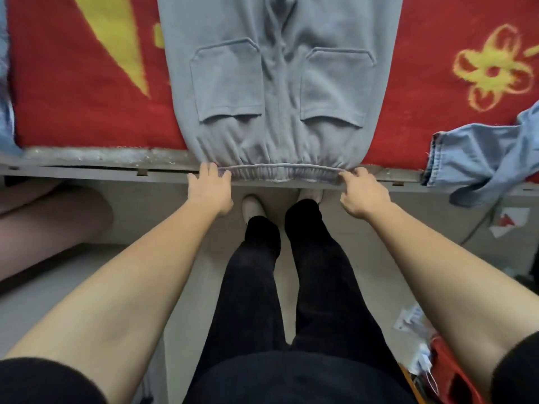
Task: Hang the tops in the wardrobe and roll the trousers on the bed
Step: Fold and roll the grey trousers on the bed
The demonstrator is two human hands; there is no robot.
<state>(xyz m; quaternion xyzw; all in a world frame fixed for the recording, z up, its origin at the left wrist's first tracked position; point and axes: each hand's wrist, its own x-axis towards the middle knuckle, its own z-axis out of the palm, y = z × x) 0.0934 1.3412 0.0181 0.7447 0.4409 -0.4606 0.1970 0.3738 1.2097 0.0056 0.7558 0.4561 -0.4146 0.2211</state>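
Note:
Grey sweat trousers lie flat on the red bed cover, back pockets up, legs running away from me. Their elastic waistband hangs at the bed's near edge. My left hand grips the waistband's left corner, fingers curled over it. My right hand pinches the waistband's right corner.
Blue denim jeans droop over the bed edge at the right. More pale blue cloth lies at the far left. The grey bed frame runs across in front of my legs. Red clutter and papers sit on the floor at the lower right.

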